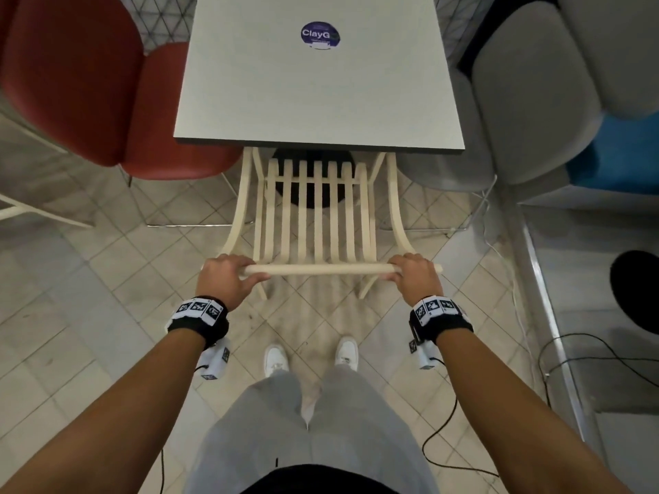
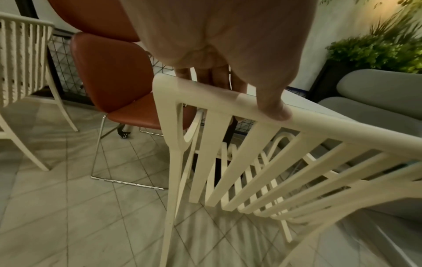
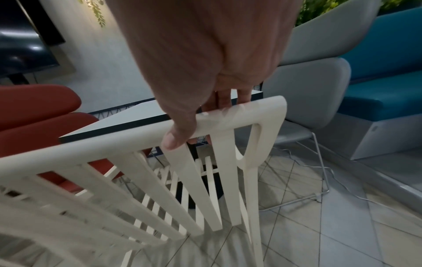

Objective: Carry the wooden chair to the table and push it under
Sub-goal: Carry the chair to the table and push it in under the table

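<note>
Cream slatted chair (image 1: 317, 215) faces the table (image 1: 321, 94), seat partly under; both hands (image 1: 228, 276) (image 1: 413, 276) grip its crosswise top rail.

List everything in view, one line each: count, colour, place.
wooden chair: one, cream, front part under the table edge
table: one, pale grey, ahead, centre
sticker: one, dark blue, on the table top
red chair: one, left of the table
grey chair: one, right of the table
blue seat: one, far right
second cream chair: one, far left
plants: green, behind the grey chair
left hand: grip on the top rail
right hand: grip on the top rail
</note>
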